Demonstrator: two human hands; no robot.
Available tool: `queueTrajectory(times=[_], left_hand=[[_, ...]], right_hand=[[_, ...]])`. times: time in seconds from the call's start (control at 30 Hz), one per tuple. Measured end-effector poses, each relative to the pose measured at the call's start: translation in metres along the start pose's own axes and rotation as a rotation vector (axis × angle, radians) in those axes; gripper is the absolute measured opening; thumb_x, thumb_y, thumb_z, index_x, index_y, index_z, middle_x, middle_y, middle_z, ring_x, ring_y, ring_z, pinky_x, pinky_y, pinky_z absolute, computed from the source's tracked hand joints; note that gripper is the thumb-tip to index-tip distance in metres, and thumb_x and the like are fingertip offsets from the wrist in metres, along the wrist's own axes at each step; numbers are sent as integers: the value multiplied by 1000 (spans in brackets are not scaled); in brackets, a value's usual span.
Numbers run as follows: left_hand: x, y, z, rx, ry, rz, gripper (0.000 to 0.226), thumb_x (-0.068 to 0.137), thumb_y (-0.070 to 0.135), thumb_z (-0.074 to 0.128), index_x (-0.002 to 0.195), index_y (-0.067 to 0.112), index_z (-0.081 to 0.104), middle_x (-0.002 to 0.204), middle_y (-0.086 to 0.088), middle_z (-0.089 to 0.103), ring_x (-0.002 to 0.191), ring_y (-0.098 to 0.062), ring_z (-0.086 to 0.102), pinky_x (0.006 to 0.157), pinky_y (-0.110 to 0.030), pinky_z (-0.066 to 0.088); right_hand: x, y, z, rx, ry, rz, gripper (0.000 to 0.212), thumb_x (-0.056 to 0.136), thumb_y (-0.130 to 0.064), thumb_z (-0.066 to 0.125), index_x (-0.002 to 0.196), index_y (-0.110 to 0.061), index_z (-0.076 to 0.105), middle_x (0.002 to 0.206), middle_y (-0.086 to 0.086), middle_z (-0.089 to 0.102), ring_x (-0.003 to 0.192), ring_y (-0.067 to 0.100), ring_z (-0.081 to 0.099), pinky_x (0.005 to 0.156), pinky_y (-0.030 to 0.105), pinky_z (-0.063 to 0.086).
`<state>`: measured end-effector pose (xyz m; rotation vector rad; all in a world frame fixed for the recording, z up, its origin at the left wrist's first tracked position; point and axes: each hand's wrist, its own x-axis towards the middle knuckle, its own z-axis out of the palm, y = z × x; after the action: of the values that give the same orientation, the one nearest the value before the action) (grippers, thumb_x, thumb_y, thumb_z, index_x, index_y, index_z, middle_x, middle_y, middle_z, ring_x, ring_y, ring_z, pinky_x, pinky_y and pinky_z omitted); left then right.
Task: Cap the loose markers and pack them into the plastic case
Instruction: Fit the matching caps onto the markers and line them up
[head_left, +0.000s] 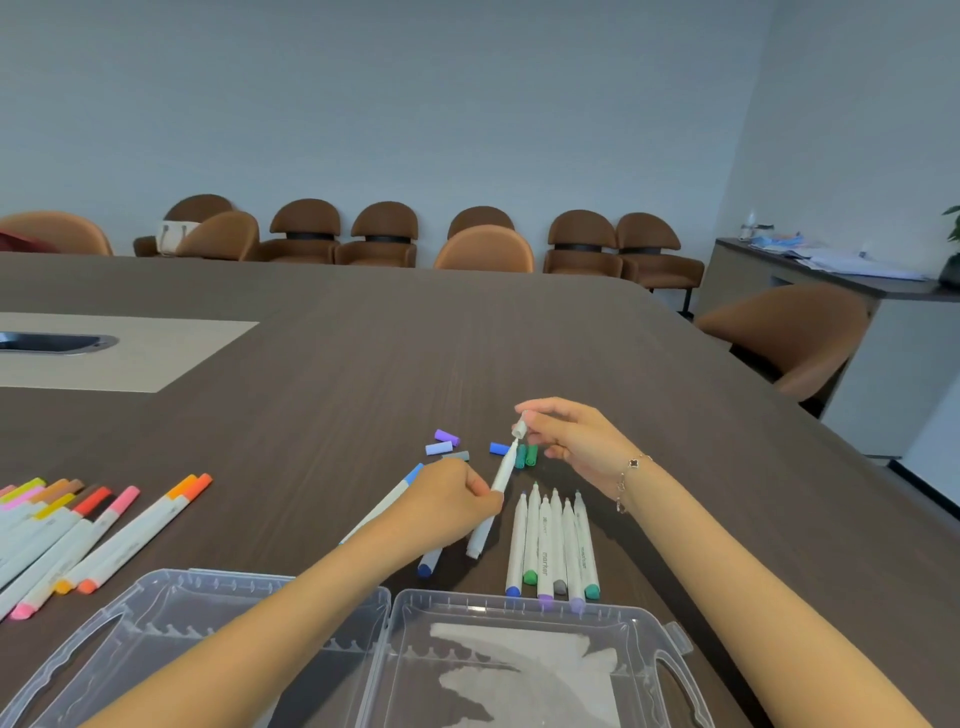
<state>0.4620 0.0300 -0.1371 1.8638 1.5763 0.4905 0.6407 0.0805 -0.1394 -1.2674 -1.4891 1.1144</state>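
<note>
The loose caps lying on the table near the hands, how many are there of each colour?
Purple caps: 2
Blue cap: 1
Grey cap: 1
Green caps: 2
Total: 6 on the table, not counting the whitish cap pinched in the right hand.

One head-worn camera looks forward and down, close over the table (519, 338).

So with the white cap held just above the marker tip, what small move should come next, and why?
Probably lower the small white cap, pinched in the right hand, onto the bare tip of the white-barrelled marker that the left hand grips. Cap and tip look almost aligned but apart, and the clear plastic case holds no markers yet.
</note>
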Motion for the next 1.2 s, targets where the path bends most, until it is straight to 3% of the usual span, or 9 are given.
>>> queueTrajectory(times=[0.3, 0.43, 0.53, 0.73, 0.8, 0.9, 1.0, 1.1, 1.2], left_hand=[[0, -2, -3, -41, 63, 3, 17, 94, 28, 54, 95, 14, 63, 65, 2, 50, 49, -11, 43, 42, -10, 32], [1, -2, -4, -76, 23, 20, 27, 97, 26, 49, 108, 11, 69, 82, -2, 57, 59, -11, 45, 53, -14, 37], [2, 0, 0, -138, 32, -25, 26, 97, 23, 49, 109, 13, 70, 93, -5, 60, 75, -15, 50, 63, -17, 40], [1, 5, 5, -200, -9, -114, 27, 97, 26, 50, 106, 12, 70, 104, -9, 67, 85, -18, 55, 76, -24, 46], [0, 4, 0, -173, -56, -96, 28, 96, 28, 50, 107, 11, 70, 86, -5, 66, 71, -13, 53, 65, -17, 44], [0, 3, -11, -107, -66, -39, 34, 94, 36, 52, 98, 8, 70, 58, 1, 44, 50, -10, 41, 53, -16, 36], [1, 0, -9, 123, -9, 19, 40, 92, 41, 54, 82, 6, 69, 59, -2, 48, 50, -10, 45, 52, -15, 36], [0, -8, 3, 305, 7, 6, 41, 91, 44, 55, 73, 7, 64, 59, -3, 49, 51, -10, 43, 50, -14, 32], [-2, -6, 9, 244, 49, 57, 32, 90, 40, 58, 78, 11, 58, 69, -6, 55, 57, -9, 46, 53, -14, 34]], right_hand=[[-3, -3, 15, -59, -20, -20, 20, 92, -28, 58, 107, -22, 69, 106, -3, 66, 96, 12, 61, 78, 20, 46], [-2, 0, 19, -42, 24, -44, 18, 90, -26, 61, 103, -21, 72, 101, -2, 68, 92, 14, 62, 78, 20, 50], [-2, 1, 23, -15, 47, -54, 15, 90, -21, 60, 100, -20, 71, 99, 1, 68, 89, 16, 62, 77, 22, 51], [-5, 6, 26, -44, 35, -38, 14, 90, -18, 60, 98, -17, 71, 94, 5, 67, 80, 14, 58, 73, 21, 50], [-4, 5, 29, -85, 36, -56, 14, 91, -18, 59, 100, -18, 70, 94, 2, 67, 80, 12, 58, 71, 17, 50], [-1, -1, 33, -253, 83, -155, 18, 93, -23, 55, 107, -21, 68, 98, -9, 65, 89, 6, 59, 73, 10, 46], [3, 2, 24, -367, 216, -195, 26, 96, -24, 49, 119, -23, 61, 109, -9, 60, 97, 4, 55, 82, 16, 42], [6, 13, 9, -386, 301, -150, 27, 97, -17, 44, 116, -23, 62, 120, -1, 58, 97, 7, 54, 80, 17, 42], [11, 23, -1, -376, 344, -108, 26, 97, -14, 43, 110, -22, 64, 120, 0, 59, 87, 5, 55, 74, 15, 43]])
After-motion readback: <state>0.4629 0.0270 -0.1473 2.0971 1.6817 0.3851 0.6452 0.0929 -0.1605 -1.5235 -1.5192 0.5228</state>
